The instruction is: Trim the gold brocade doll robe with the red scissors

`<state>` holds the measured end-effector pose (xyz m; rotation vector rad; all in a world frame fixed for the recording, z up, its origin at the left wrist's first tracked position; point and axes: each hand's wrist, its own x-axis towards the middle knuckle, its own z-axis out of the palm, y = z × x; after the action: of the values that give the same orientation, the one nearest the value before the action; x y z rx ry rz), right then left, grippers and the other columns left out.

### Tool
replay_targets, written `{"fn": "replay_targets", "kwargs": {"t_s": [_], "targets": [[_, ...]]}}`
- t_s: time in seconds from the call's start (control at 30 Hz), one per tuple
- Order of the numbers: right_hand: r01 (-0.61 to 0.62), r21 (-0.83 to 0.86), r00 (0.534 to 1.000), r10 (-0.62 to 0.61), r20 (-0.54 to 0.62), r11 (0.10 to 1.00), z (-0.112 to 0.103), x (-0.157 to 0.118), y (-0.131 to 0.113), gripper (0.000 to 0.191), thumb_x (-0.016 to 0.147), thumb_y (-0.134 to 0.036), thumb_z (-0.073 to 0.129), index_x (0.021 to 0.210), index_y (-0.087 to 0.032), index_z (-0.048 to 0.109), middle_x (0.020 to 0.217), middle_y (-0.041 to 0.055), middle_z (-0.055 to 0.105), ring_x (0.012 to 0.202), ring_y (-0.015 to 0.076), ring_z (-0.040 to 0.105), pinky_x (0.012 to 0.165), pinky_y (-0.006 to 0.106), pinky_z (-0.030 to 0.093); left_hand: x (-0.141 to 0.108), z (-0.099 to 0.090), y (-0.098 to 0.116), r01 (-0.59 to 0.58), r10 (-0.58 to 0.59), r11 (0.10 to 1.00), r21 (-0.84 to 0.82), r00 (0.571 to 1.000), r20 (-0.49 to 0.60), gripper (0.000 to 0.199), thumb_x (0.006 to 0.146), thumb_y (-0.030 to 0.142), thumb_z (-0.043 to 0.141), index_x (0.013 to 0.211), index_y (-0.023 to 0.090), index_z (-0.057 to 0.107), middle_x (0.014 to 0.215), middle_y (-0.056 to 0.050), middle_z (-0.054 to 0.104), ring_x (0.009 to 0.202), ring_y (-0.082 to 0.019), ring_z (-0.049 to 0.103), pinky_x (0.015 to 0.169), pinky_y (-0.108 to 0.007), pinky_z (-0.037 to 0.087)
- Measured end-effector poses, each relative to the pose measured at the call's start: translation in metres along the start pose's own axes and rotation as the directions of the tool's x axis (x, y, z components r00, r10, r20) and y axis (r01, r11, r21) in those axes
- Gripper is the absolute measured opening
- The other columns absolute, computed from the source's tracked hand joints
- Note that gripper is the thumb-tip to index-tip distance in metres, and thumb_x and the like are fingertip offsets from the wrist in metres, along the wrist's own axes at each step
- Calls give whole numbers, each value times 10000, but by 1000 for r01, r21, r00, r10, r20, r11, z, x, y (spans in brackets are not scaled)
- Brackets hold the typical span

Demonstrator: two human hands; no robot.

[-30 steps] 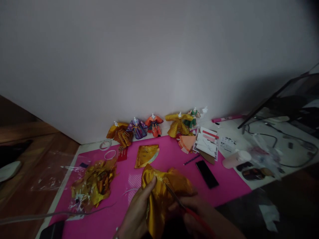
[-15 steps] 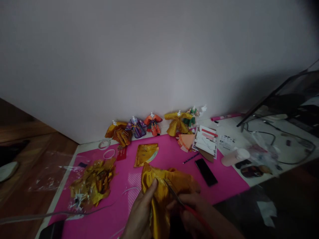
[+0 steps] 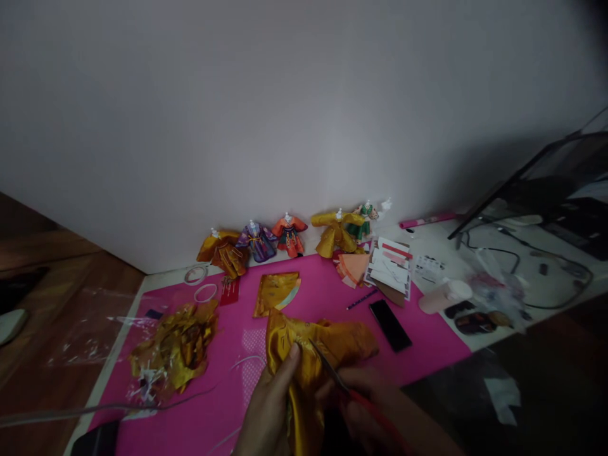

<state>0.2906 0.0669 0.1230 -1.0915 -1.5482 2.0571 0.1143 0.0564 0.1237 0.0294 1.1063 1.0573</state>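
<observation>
Golden satin cloth (image 3: 306, 367) hangs bunched over my hands, low in the middle of the view. My left hand (image 3: 270, 405) pinches it, thumb lying on top and fingers hidden beneath. My right hand (image 3: 365, 399) grips a red-handled tool with a narrow, pointed metal end (image 3: 330, 367). Its tip rests on or very near the cloth, just right of my left thumb. Dim light and my fingers keep the tool's exact kind from showing. Behind the cloth lies a cut golden fabric piece (image 3: 278, 292) with a pale curved edge.
Small dressed figures in gold, purple (image 3: 256, 240), orange (image 3: 289, 234) and green line the wall. A pink mat (image 3: 223, 380) covers the table. Golden scraps (image 3: 183, 345) lie left; a phone (image 3: 390, 325), papers (image 3: 389, 266) and a pale bottle (image 3: 445, 296) lie right. A cable crosses the left.
The view has shifted slightly, so the table things sit a little further left. The tool's tip has moved slightly left, closer to my left thumb. Both hands keep their holds.
</observation>
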Motion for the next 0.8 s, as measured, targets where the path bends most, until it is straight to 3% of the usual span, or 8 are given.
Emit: {"fn": "replay_targets", "kwargs": {"t_s": [0.17, 0.4, 0.53, 0.6, 0.7, 0.8], "targets": [[46, -4, 998, -46, -41, 999, 1, -1, 8, 495, 899, -649, 565, 1097, -219, 709, 843, 14, 596, 608, 105, 469, 551, 236, 378, 0, -1, -1, 21, -21, 1000, 15, 1000, -3, 465, 698, 461, 844, 1022, 164, 692, 653, -87, 770, 554, -289, 742, 536, -355, 590], [15, 52, 1000, -15, -13, 999, 0, 0, 7, 397, 926, -555, 561, 1054, -206, 703, 712, -30, 510, 572, 99, 433, 520, 217, 331, -1, -5, -1, 45, -44, 999, -24, 999, 22, 401, 759, 412, 812, 1061, 170, 708, 725, -91, 791, 546, -241, 733, 500, -302, 577], [15, 99, 1000, -13, -21, 995, 0, 1, 7, 345, 910, -507, 609, 1016, -194, 709, 751, -16, 551, 592, 102, 449, 546, 218, 347, 0, -5, -2, 75, -74, 997, -16, 996, 51, 407, 800, 421, 769, 1110, 164, 713, 595, -62, 749, 460, -238, 696, 444, -299, 552], [33, 132, 999, -33, -3, 991, 0, 1, 10, 337, 926, -505, 609, 1006, -190, 697, 724, -28, 526, 586, 94, 431, 536, 206, 327, -1, -4, -1, 65, -63, 998, -27, 996, 55, 418, 799, 405, 773, 1133, 162, 709, 599, -59, 751, 490, -249, 713, 487, -317, 578], [85, 155, 996, -88, 14, 984, 0, 1, 14, 383, 940, -555, 584, 1029, -194, 676, 697, -41, 483, 561, 88, 406, 499, 198, 296, -2, 1, 0, 12, -10, 998, -63, 999, 39, 454, 786, 372, 792, 1179, 165, 695, 763, -92, 806, 663, -284, 773, 642, -363, 628], [65, 174, 997, -71, 26, 983, 0, 2, 17, 352, 926, -531, 624, 989, -188, 673, 711, -36, 492, 578, 89, 402, 515, 209, 299, -4, 2, 2, 2, -1, 999, -51, 1000, 19, 486, 783, 374, 797, 1213, 173, 689, 846, -112, 820, 779, -313, 788, 745, -397, 631]]}}
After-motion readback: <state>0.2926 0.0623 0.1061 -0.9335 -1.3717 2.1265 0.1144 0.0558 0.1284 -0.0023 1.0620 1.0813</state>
